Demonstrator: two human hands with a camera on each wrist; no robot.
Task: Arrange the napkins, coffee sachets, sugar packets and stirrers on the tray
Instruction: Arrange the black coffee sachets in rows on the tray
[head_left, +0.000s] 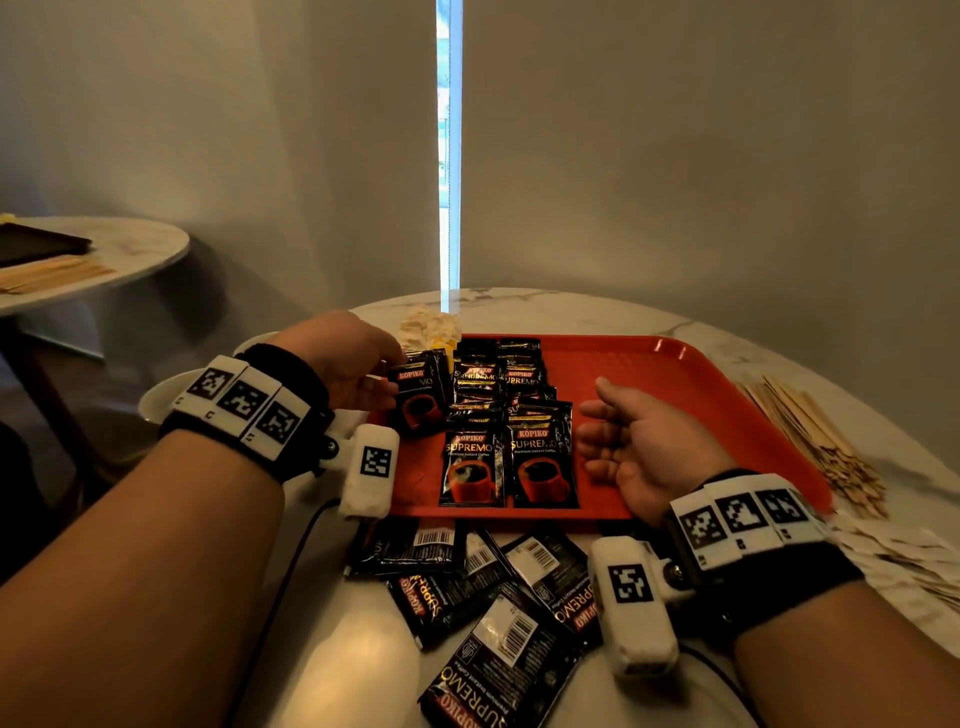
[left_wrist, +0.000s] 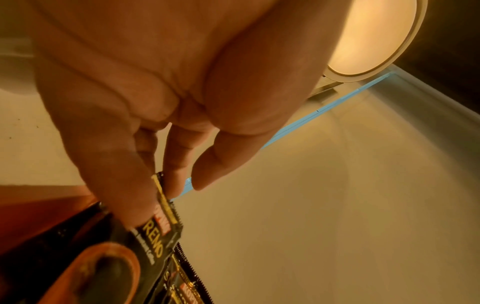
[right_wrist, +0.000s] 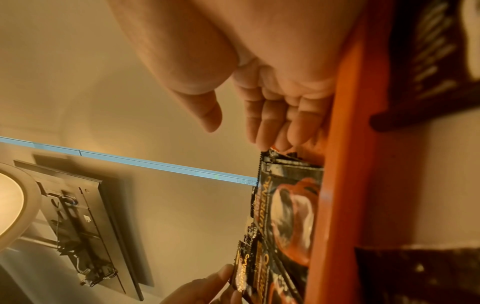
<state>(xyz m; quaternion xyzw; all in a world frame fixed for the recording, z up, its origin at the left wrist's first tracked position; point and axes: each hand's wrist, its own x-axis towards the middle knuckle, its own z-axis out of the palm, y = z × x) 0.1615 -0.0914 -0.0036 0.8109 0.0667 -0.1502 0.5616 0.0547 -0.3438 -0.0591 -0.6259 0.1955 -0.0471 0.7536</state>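
A red tray (head_left: 675, 395) lies on the white marble table and carries two overlapping columns of black coffee sachets (head_left: 498, 415). At the tray's left side my left hand (head_left: 384, 379) pinches the top of one more coffee sachet (head_left: 418, 400) between thumb and fingers; the left wrist view shows that sachet (left_wrist: 153, 242) tilted over the tray. My right hand (head_left: 595, 415) rests on the tray bottom with straight fingers, their tips against the right column's edge. In the right wrist view the fingertips (right_wrist: 270, 142) touch a sachet corner beside the tray rim (right_wrist: 345, 144).
Several loose sachets (head_left: 493, 597) lie scattered on the table in front of the tray. Wooden stirrers (head_left: 810, 436) are piled to its right, pale paper pieces (head_left: 893, 561) at the near right, pale packets (head_left: 428, 327) behind it. A second table (head_left: 130, 249) stands at left.
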